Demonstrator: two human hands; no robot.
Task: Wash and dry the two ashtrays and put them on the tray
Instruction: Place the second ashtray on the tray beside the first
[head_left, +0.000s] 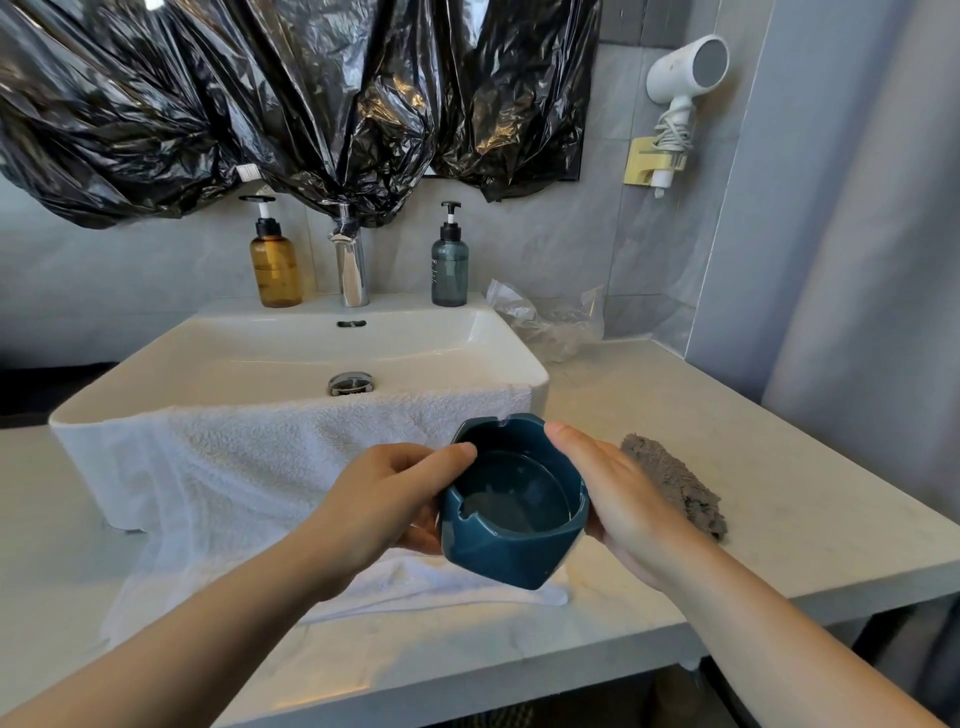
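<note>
Left hand (384, 499) pinches ashtray (514, 514) rim; right hand (618, 499) cups its side, fingers hidden. Grey cloth (680, 483) at 3 o'clock, partly covered.

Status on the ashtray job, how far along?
Done: nothing provable; no water runs from the faucet. In hand: left hand and right hand hold one blue ashtray over the white towel on the sink; washed or not, cannot tell. Left: placing this one; second ashtray and tray are out of view.

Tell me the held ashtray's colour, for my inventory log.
Dark teal blue ashtray, clearest in the head view.
</note>
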